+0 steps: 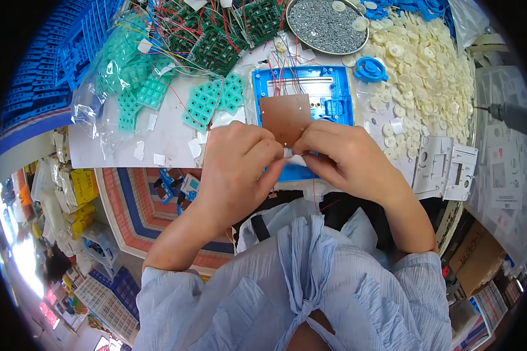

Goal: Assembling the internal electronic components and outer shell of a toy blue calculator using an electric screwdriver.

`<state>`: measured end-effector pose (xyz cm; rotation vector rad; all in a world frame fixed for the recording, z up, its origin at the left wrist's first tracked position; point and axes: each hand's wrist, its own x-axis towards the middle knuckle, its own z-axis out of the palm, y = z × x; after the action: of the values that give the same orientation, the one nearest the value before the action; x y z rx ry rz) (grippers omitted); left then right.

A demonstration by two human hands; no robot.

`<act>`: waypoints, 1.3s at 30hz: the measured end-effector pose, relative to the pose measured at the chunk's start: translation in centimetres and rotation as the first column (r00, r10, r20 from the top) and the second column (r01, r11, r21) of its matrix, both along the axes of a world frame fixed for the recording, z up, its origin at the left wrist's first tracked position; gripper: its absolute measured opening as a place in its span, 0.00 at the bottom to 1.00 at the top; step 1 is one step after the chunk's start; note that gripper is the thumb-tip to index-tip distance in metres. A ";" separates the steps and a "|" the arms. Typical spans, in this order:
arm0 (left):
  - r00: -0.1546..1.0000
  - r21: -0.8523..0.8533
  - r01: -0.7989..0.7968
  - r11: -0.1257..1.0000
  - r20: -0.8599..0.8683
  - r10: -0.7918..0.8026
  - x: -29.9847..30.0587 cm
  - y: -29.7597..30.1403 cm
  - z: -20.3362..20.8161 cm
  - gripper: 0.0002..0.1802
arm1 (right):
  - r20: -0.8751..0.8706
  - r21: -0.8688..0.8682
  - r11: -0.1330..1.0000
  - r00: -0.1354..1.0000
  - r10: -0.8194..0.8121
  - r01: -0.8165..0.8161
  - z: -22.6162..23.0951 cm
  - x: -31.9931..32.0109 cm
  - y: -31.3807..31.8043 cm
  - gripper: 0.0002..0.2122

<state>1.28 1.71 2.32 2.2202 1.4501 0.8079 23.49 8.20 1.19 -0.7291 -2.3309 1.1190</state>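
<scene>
My left hand (pixel 234 167) and my right hand (pixel 348 153) meet at the near edge of a brown circuit board (pixel 282 114). The fingers of both are pinched together on a small white piece (pixel 297 159), possibly paper or tape; the fingertips partly cover it. Beneath the board lies an open blue plastic housing (pixel 337 110), its near part half hidden by my hands. Red and other coloured wires (pixel 278 76) run up from the board's far edge. Below my right hand hangs a thin reddish wire (pixel 314 193).
Green circuit boards (pixel 216 51) with wires lie at the back, and teal rubber keypads (pixel 208 105) at the left. A metal bowl of screws (pixel 328 26) stands behind the housing. Cream discs (pixel 430 64) are heaped at right, with a white plastic frame (pixel 445 168) nearer and a screwdriver (pixel 512 117) beyond.
</scene>
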 end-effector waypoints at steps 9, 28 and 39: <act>0.820 -0.717 0.065 0.694 0.435 0.372 1.4 -2.4 -0.1 0.07 | -0.126 0.051 0.979 0.974 -0.189 0.196 -1.2 -1.0 -2.3 0.09; 0.745 -0.682 0.055 0.729 0.514 0.425 1.6 -2.4 -1.0 0.07 | -0.130 -0.029 0.981 0.972 -0.196 0.194 -0.8 -0.5 -2.5 0.11; 0.843 -0.581 -0.021 0.814 0.427 0.326 1.4 -1.9 -0.8 0.06 | -0.091 -0.031 0.983 0.979 -0.184 0.182 -0.5 -0.8 -2.4 0.08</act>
<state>2.72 -0.22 1.55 1.3104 1.3996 0.8147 22.69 5.84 0.70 -0.8618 -2.1287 1.0747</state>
